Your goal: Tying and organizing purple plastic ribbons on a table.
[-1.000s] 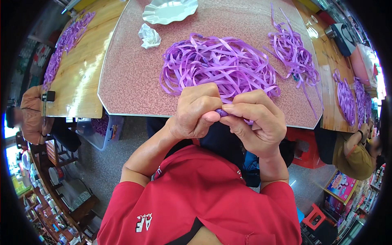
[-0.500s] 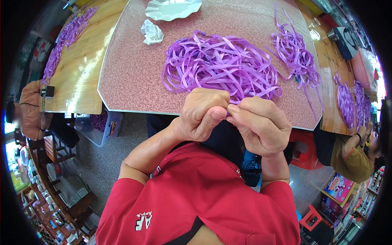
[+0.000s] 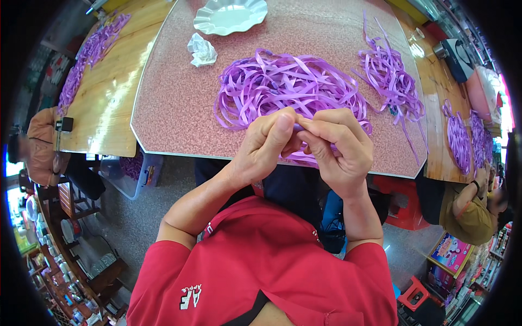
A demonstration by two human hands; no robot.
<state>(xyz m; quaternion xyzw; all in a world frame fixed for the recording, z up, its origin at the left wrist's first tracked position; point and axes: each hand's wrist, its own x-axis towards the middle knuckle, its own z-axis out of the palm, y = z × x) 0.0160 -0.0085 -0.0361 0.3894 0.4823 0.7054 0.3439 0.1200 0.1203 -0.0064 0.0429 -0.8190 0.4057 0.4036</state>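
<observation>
The left hand (image 3: 266, 140) and the right hand (image 3: 342, 144) are meeting just over the near edge of the pink speckled table (image 3: 179, 111); between their fingertips a small purple piece (image 3: 298, 127) is showing, darker and bluer than the ribbon around it, smooth-looking and slightly shiny, most of it hiding under the fingers, so its full shape is not telling itself; the right hand is clamping it between thumb and index finger; the left hand is curling its fingers in, its thumb lying along the top, and is closing on the other end of the same piece. Below the joined fingertips a length of ribbon (image 3: 305, 158) is sagging in flat, pinkish-purple strips near the table's edge. Just beyond the hands the main heap (image 3: 291, 89) is spreading in a loose oval; its narrow satiny strips are looping and crossing over one another, catching light in pale lilac streaks and deepening to violet in the folds; small dark purple bits are dotting its left part. To the right a smaller bundle (image 3: 389, 73) is lying in a thinner tangle, its loose ends trailing toward both the far side and the near edge; a dark teal bit is peeping from its lower part. Farther left a crumpled white tissue (image 3: 202, 50) is resting near a pale plate (image 3: 231, 17), whose rim is waving in scallops.
</observation>
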